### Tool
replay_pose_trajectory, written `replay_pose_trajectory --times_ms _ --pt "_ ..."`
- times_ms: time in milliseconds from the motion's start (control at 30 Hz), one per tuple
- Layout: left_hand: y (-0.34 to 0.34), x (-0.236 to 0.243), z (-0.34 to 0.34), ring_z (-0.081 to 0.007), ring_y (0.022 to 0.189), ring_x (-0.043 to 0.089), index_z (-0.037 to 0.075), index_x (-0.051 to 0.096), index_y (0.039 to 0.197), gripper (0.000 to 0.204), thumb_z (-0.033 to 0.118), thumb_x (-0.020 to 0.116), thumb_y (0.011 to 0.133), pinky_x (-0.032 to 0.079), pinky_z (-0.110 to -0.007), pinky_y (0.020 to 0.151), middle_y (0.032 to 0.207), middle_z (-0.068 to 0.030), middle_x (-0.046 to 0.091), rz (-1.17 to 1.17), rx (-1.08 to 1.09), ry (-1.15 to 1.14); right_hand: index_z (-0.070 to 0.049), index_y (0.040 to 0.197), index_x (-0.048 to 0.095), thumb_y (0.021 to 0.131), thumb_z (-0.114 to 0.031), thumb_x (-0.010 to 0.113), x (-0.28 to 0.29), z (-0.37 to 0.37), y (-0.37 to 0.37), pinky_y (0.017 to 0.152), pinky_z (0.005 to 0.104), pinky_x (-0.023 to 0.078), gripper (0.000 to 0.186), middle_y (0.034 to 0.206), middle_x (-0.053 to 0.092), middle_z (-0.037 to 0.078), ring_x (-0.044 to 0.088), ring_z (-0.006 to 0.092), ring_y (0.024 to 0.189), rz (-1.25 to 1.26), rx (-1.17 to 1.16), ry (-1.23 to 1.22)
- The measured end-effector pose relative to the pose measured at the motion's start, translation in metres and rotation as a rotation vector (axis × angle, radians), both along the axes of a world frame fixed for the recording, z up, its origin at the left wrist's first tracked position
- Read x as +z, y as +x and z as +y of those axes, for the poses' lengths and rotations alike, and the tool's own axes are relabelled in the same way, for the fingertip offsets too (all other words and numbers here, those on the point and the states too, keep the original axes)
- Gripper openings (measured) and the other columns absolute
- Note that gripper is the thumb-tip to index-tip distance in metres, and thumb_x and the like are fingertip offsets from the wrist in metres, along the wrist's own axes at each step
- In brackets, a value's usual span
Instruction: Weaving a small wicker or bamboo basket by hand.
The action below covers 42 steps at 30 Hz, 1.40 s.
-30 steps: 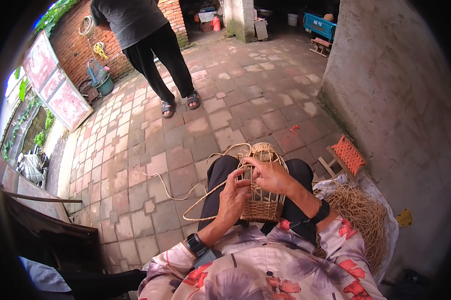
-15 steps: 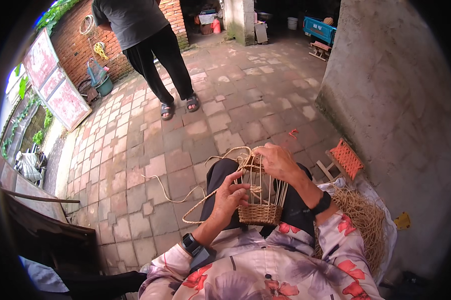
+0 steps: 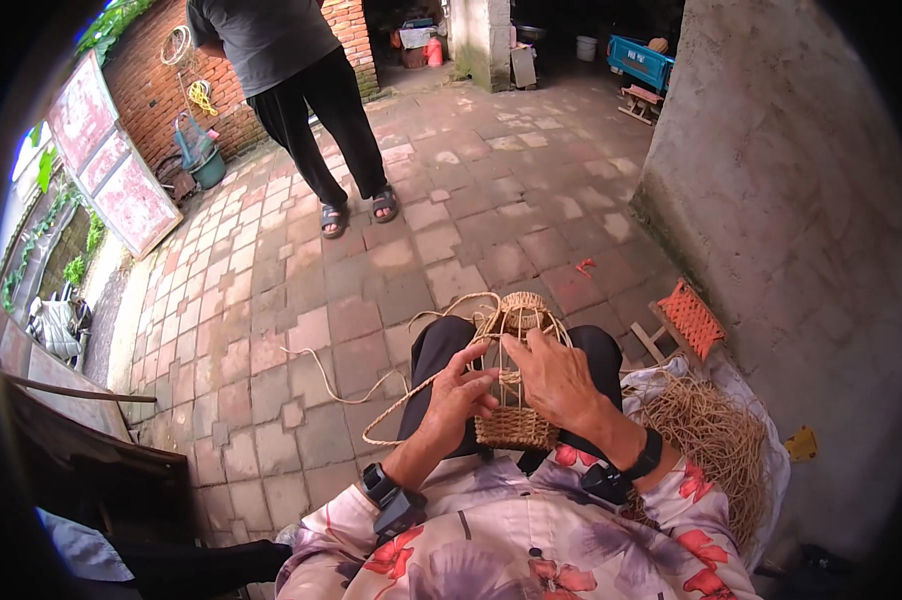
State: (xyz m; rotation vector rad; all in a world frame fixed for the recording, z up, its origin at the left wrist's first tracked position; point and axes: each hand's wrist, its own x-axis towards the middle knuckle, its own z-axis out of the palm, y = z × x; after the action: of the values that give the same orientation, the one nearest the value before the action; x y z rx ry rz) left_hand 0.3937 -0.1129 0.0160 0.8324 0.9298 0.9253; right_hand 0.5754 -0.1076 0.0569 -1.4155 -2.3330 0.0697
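Observation:
A small woven basket [image 3: 517, 428] of straw-coloured cord rests on my lap between my knees. Bare upright strands join its woven near end to a round woven far end [image 3: 524, 302]. My left hand [image 3: 454, 400] is at the left of these strands, fingers bent. A twisted cord [image 3: 383, 420] loops out from under it and trails over the paving. Against the right strands lies my right hand [image 3: 556, 378], fingers curled in toward the left fingertips; what they pinch is hidden. More cord loops around the far end.
A white sack [image 3: 771, 440] heaped with loose straw cord [image 3: 706, 440] stands at my right, beside a stool with an orange woven seat [image 3: 691, 318] and a grey wall [image 3: 781, 200]. Another person [image 3: 311, 110] stands ahead on the brick paving [image 3: 451, 200].
My right hand has come down from the basket's far end, nearer to me, onto the strands beside my left hand. The far end now shows uncovered. My left hand has hardly moved.

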Motion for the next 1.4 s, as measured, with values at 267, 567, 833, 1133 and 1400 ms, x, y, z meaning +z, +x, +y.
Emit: replay_pose_trajectory --times_ms 267,567,833,1133,1400 --pt "0.003 0.009 -0.008 -0.0120 0.071 0.060 0.012 0.029 0.145 0.061 0.006 0.055 0.090 0.052 -0.023 0.060 0.126 -0.0172 0.050 -0.080 -0.041 -0.025 -0.005 0.116 0.055 0.080 -0.009 0.058 -0.006 -0.008 0.001 0.065 0.0439 0.051 0.036 0.093 0.053 0.014 0.062 0.0318 0.082 0.014 -0.001 -0.055" --pt "-0.001 0.003 -0.003 -0.0117 0.069 0.059 0.015 0.025 0.147 0.061 0.008 0.052 0.092 0.051 -0.023 0.059 0.132 -0.0153 0.047 -0.153 -0.099 -0.026 -0.005 0.118 0.052 0.079 -0.007 0.058 0.002 -0.033 0.000 0.061 0.0440 0.051 0.040 0.091 0.054 0.014 0.063 0.0320 0.082 0.008 0.044 -0.178" --pt "-0.003 -0.001 0.001 -0.0100 0.066 0.056 0.015 0.028 0.145 0.060 0.010 0.053 0.092 0.050 -0.023 0.058 0.129 -0.0120 0.050 -0.117 -0.130 -0.024 -0.008 0.123 0.052 0.078 -0.004 0.057 0.000 -0.015 0.013 0.062 0.0451 0.050 0.045 0.086 0.056 0.015 0.063 0.0344 0.074 0.101 -0.021 -0.067" --pt "0.000 0.000 0.007 -0.0070 0.062 0.052 0.013 0.034 0.141 0.055 0.013 0.055 0.091 0.048 -0.023 0.057 0.122 -0.0091 0.058 -0.141 -0.124 0.020 -0.006 0.114 0.058 0.081 -0.007 0.054 -0.015 0.048 0.034 0.067 0.0488 0.050 0.033 0.085 0.062 0.019 0.064 0.0384 0.077 0.040 -0.162 -0.029" --pt "0.000 -0.001 0.007 -0.0082 0.062 0.053 0.010 0.032 0.142 0.056 0.014 0.056 0.091 0.048 -0.023 0.054 0.118 -0.0085 0.060 -0.133 -0.113 0.006 -0.006 0.112 0.061 0.081 -0.009 0.055 -0.007 0.009 0.028 0.066 0.0473 0.051 0.031 0.084 0.062 0.019 0.065 0.0377 0.077 0.053 -0.123 -0.085"
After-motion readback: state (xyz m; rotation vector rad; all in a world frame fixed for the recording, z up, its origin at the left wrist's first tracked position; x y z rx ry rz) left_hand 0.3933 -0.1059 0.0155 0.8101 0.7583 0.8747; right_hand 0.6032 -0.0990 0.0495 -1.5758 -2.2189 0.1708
